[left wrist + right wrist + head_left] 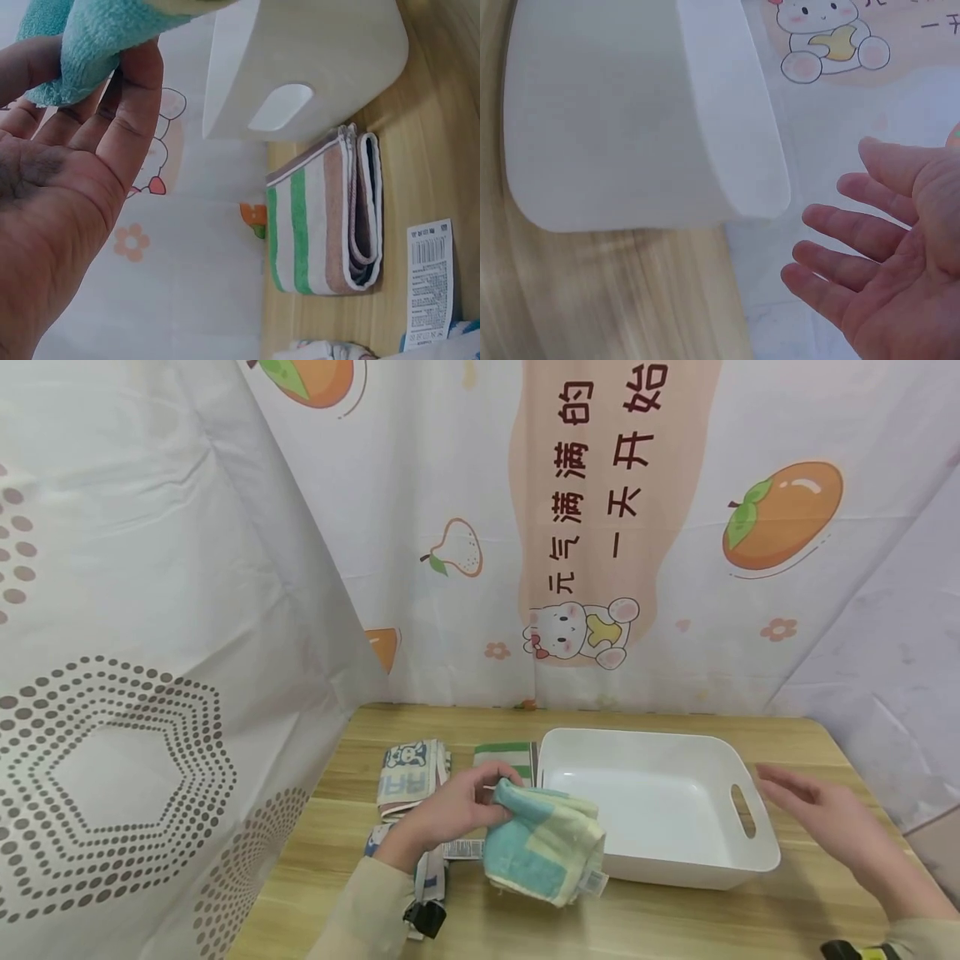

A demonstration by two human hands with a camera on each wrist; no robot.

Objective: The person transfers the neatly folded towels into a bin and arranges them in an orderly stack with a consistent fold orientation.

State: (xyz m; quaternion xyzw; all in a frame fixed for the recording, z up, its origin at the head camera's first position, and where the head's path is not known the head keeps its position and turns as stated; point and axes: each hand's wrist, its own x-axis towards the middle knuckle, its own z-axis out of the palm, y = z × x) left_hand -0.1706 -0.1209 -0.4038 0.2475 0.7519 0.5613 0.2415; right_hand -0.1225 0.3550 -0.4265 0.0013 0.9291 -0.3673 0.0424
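Fingers and thumb of your left hand [453, 810] pinch one end of a teal-and-yellow towel [543, 843], which hangs at the lower middle of the head view, before the left end of a white bin [690, 870]; whether cloth and bin touch, you cannot tell. Your right hand [832, 827], at the right of the frame, holds nothing: its fingers are extended and slightly spread, near the bin's right end but apart from its wall in the right wrist view. Principal hazards, as judged from this pose: because your grip takes only one end, the loose layers may unfold or slip free under their own weight. If you carry the towel low, its hem or white tag [595, 882] may catch on the bin's near wall; with no hand bracing the bin, such a snag could make it slide. A patterned towel [405, 781] and a striped towel [506, 760] lie folded near your left hand, so a dropped wrist or sleeve [367, 906] might drag either out of its fold.
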